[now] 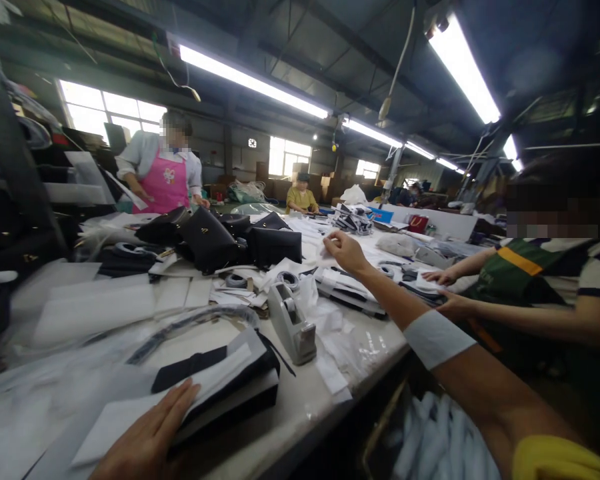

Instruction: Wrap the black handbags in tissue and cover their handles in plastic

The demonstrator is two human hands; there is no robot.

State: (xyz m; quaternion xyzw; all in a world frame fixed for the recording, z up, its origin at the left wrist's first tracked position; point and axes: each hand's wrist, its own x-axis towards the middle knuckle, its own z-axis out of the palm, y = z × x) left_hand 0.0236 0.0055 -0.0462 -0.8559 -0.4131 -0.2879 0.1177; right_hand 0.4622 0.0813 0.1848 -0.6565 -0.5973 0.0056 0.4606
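Note:
A black handbag (253, 373) lies at the near edge of the table, partly covered by white paper (215, 373). Its handle (195, 320), wrapped in clear film, arches behind it. My left hand (155, 427) rests on the paper with its fingers stretched out along the bag; the thumb is hidden. Raised over the table, my right hand (347, 252) has its fingertips pinched together. Whether a thin pale piece is between them I cannot make out. A grey tape dispenser (293, 327) stands between the bag and my right arm, with crumpled white tissue (330, 333) beside it.
Black bags (210, 240) and paper sheets (100, 307) crowd the table's far side. On the right a co-worker's hands (445, 287) handle dark, paper-covered pieces. Across the table stands a person in a pink apron (166, 180). Pale rolls (435, 433) fill a container below the edge.

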